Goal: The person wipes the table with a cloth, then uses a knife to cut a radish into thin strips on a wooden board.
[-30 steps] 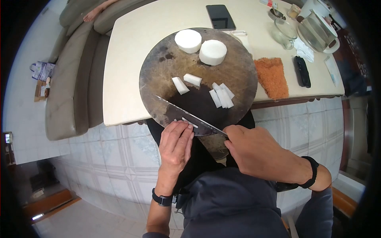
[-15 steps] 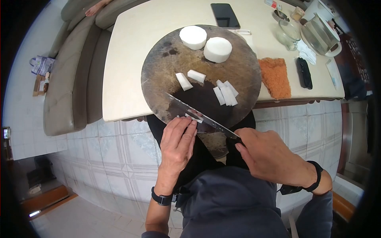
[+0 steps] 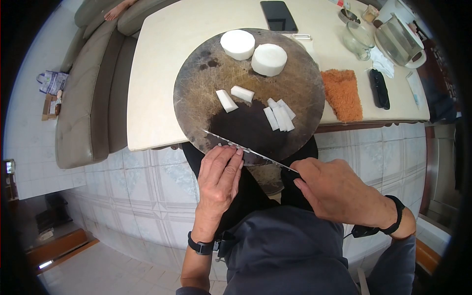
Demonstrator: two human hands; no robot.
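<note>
My right hand (image 3: 339, 191) grips the handle of a long knife (image 3: 246, 150) whose blade lies edge-down across the near rim of a round dark wooden cutting board (image 3: 206, 93). My left hand (image 3: 219, 179) rests fingers-down on a small white vegetable piece right beside the blade; the fingers hide most of that piece. Two thick white round radish sections (image 3: 237, 44) (image 3: 268, 59) stand at the board's far side. Two cut white sticks (image 3: 234, 97) lie mid-board and a small stack of white slices (image 3: 279, 116) lies to their right.
The board overhangs the near edge of a cream table (image 3: 157, 73). An orange cloth (image 3: 341, 93), a black case (image 3: 379, 88), a phone (image 3: 278, 15), a glass bowl (image 3: 356, 42) and a kettle (image 3: 398, 42) lie to the right and behind. A sofa (image 3: 93, 98) stands left.
The knife blade has tipped from lying flatter to standing on its edge beside my left fingertips, and my right hand shifted slightly right. The pieces on the board stay put.
</note>
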